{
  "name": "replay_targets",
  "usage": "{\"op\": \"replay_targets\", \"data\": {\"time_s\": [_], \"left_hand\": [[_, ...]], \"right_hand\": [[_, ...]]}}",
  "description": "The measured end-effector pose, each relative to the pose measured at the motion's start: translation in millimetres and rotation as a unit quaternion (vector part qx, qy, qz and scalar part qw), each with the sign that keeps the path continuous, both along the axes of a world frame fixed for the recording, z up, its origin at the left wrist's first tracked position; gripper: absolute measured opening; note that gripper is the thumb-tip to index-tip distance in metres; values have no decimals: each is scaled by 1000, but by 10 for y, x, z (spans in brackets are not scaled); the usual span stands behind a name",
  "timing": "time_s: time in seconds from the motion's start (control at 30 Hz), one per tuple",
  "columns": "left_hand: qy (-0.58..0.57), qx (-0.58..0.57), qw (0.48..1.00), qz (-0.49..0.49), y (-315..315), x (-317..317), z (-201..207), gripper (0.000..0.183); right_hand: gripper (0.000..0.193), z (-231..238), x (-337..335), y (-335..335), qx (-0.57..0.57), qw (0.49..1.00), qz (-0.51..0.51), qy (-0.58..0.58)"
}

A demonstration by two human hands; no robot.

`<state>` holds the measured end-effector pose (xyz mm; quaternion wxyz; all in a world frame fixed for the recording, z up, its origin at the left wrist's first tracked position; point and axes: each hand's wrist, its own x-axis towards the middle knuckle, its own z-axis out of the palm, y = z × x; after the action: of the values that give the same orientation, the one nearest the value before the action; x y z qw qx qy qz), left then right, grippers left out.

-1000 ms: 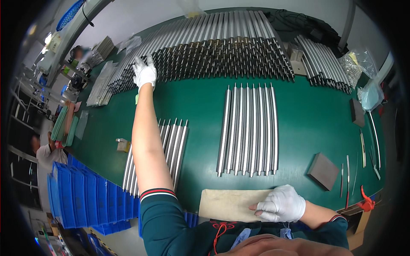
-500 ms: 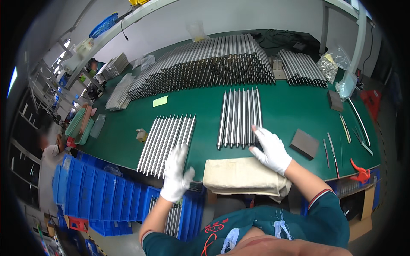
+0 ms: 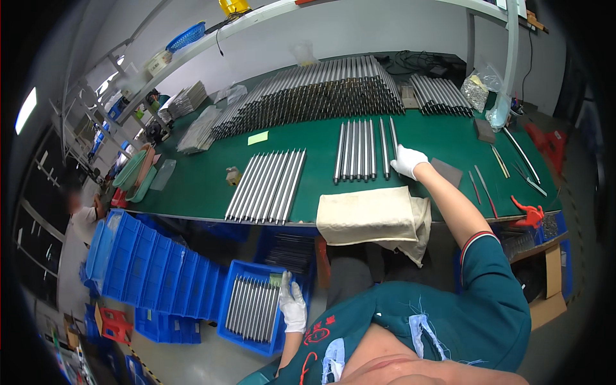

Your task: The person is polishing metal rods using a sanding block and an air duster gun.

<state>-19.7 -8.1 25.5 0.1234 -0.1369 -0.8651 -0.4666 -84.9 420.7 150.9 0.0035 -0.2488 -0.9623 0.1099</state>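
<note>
Green matting is covering the long counter (image 3: 321, 144) in front of you, with rows of metal rods lying across it. Your right hand (image 3: 408, 160), in a white glove, is resting with fingers curled at the near end of a single rod (image 3: 393, 142) lying just right of a group of rods (image 3: 356, 149); whether it is pinching that rod is hard to make out. Your left hand (image 3: 293, 305), also gloved, is reaching down with fingers together, touching the edge of a blue bin (image 3: 260, 311) holding more rods. A beige cloth (image 3: 372, 215) is hanging over the counter's near edge.
</note>
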Motion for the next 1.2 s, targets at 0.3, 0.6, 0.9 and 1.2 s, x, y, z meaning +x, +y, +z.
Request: {"op": "replay_targets", "data": {"time_s": [0.3, 0.6, 0.9, 1.2], "left_hand": [[-20, 44, 999, 4, -95, 275, 7, 40], [-60, 33, 998, -17, 30, 291, 141, 37], [-37, 159, 935, -316, 1212, -236, 1278, 21], [-102, 97, 957, -254, 1923, -580, 1439, 31]], "right_hand": [[16, -50, -180, 138, -707, 652, -150, 232], [16, 456, 787, -139, -797, 479, -20, 368], [44, -549, 1787, -1460, -734, 652, 1, 193], [32, -846, 1924, -1478, -651, 757, -57, -10]]}}
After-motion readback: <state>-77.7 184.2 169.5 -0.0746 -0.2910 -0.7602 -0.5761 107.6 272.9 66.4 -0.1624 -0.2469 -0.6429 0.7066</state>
